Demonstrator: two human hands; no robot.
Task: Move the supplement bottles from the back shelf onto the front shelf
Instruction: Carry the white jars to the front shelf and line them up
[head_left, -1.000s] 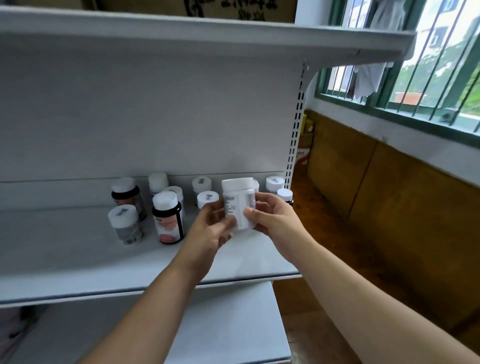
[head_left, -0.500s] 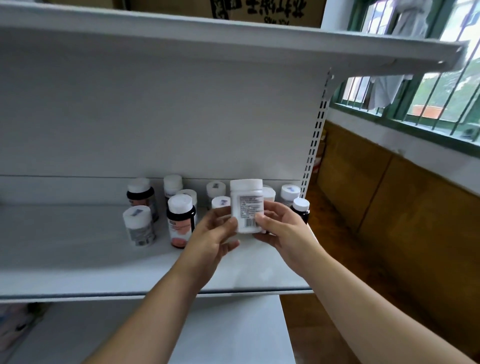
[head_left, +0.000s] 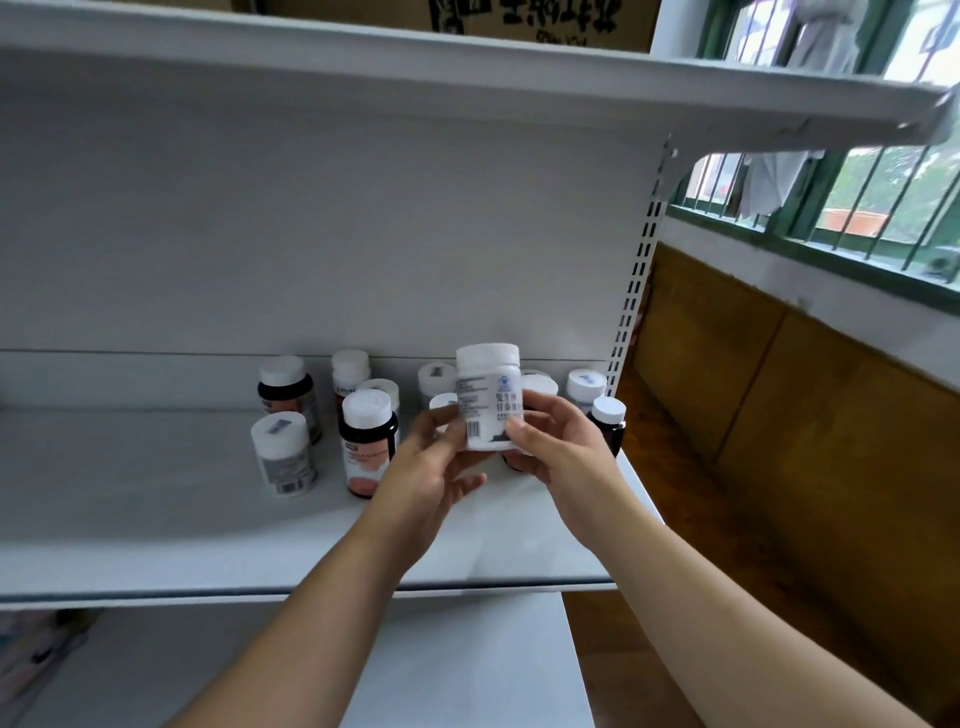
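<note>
I log a white metal shelf filling the left and centre of view, with a barred window at far right. A cluster of supplement bottles stands at the far edge of the shelf against the back panel, centre to right; a dark white-capped bottle and a grey-labelled bottle sit nearest on its left side. Left hand and right hand are together, both pinching one white bottle, held upright just in front of the cluster.

Soft daylight from window, slight blur, wide-angle bending
</note>
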